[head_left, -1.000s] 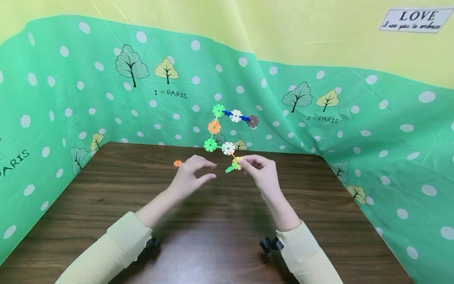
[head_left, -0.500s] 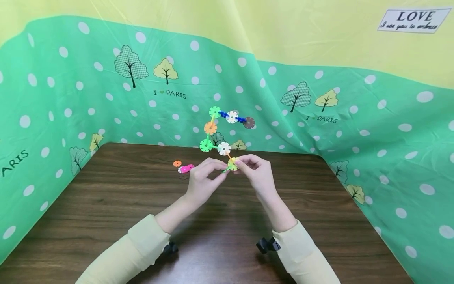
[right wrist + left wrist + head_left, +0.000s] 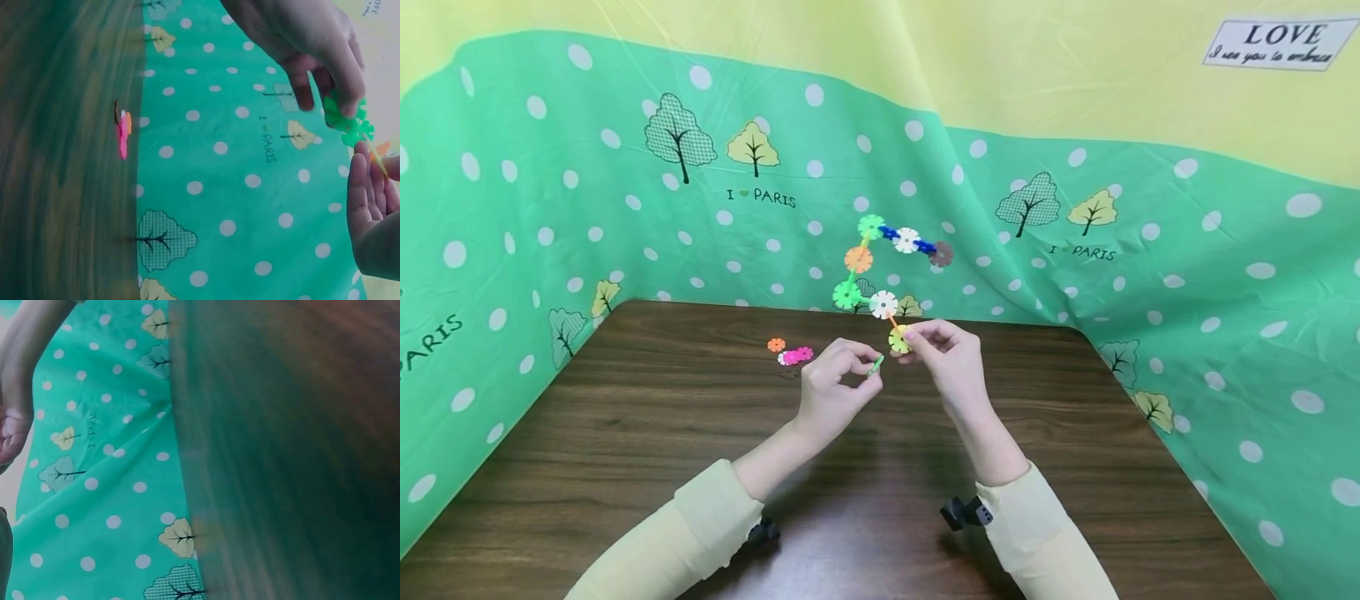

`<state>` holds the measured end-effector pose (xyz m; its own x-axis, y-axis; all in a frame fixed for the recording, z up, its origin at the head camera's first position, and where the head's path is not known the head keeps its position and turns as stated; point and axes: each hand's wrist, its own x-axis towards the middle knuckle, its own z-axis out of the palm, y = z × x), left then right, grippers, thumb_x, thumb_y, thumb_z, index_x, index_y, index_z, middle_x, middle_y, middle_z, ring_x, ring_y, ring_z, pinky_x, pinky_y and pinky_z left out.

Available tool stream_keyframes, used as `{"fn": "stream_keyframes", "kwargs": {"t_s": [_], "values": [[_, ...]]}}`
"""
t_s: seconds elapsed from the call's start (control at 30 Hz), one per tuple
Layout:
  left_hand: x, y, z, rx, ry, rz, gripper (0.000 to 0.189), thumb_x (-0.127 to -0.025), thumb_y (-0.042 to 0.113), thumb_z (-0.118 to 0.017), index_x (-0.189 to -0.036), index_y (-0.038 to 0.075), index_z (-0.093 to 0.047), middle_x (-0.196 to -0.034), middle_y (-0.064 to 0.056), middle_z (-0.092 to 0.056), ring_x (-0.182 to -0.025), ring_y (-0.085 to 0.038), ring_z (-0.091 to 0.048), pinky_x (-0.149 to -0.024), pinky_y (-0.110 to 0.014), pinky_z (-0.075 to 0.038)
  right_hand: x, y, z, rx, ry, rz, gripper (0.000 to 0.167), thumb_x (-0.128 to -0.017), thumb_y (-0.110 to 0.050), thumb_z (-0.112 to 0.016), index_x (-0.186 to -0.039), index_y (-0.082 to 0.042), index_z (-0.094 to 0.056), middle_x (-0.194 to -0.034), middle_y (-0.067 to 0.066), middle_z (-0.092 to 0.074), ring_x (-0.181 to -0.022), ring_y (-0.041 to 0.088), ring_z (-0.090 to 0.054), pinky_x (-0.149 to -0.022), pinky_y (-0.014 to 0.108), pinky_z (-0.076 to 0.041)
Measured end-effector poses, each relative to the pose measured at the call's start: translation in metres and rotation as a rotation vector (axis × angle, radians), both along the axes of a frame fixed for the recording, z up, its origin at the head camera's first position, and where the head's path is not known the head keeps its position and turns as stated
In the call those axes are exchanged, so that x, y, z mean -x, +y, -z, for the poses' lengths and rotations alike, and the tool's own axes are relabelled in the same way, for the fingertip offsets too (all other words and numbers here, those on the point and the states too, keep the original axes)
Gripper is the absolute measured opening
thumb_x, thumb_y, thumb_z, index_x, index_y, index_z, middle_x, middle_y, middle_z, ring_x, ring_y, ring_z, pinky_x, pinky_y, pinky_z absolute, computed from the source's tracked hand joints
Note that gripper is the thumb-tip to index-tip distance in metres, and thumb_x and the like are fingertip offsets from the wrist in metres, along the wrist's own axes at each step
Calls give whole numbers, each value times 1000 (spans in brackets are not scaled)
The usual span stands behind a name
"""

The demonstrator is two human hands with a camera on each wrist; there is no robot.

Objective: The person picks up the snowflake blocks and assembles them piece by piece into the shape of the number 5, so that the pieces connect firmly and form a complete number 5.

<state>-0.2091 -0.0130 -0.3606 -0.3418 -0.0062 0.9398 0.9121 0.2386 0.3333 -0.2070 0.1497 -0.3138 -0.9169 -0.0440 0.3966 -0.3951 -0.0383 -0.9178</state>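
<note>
In the head view my right hand pinches a yellow notched snowflake disc, the low end of a linked chain. Up from it run an orange disc seen edge-on, a white disc, a green disc, an orange disc and another green disc. Blue and white discs then lead right to a brown disc. Thumb and fingers of my left hand pinch a loose green disc, edge-on, just left of the yellow one. The left wrist view catches my right hand without the discs.
Several loose discs lie on the dark wooden table behind my left hand: an orange disc, pink discs with white beside them, and a brown disc. A polka-dot cloth hangs around the table's back and sides.
My left hand has come in from the left and gripped the green disc, which was joined to the yellow one and is now apart from it. The chain stays in my right hand.
</note>
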Motion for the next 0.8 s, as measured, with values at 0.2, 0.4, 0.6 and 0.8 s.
{"fn": "stream_keyframes", "kwargs": {"t_s": [0.2, 0.4, 0.6, 0.8], "values": [[-5, 5, 3, -23, -17, -21, 19, -72, -8, -66, -64, 4, -54, -84, -7, -65, -71, -14, -63, -57, -22, -54, -2, -2, -1, -37, -16, 23, 21, -85, -8, -70, -91, 11, -65, -75, 1, -69, -61, 23, -64, -61, 30, -57], [-9, 8, 3, -12, -20, -52, 17, -73, -7, -66, -66, 4, -55, -84, -7, -63, -76, -16, -63, -61, -18, -52, -4, -7, -1, -42, -11, 34, 19, -84, -7, -70, -89, 11, -65, -71, -1, -68, -60, 14, -62, -57, 23, -53], [-10, 8, 3, -34, -23, -55, 18, -74, -8, -67, -67, 3, -55, -83, -7, -63, -69, -14, -60, -55, -22, -52, -6, -9, -1, -43, -3, 32, 18, -85, -7, -70, -87, 10, -65, -69, 1, -67, -60, 11, -61, -56, 22, -51], [-9, 8, 1, -44, -26, -67, 16, -74, -6, -70, -68, 3, -58, -81, -7, -64, -73, -15, -63, -64, -20, -54, -8, -10, -1, -61, 7, 22, 19, -85, -9, -70, -89, 9, -66, -70, 0, -68, -59, 10, -62, -58, 23, -53]]}}
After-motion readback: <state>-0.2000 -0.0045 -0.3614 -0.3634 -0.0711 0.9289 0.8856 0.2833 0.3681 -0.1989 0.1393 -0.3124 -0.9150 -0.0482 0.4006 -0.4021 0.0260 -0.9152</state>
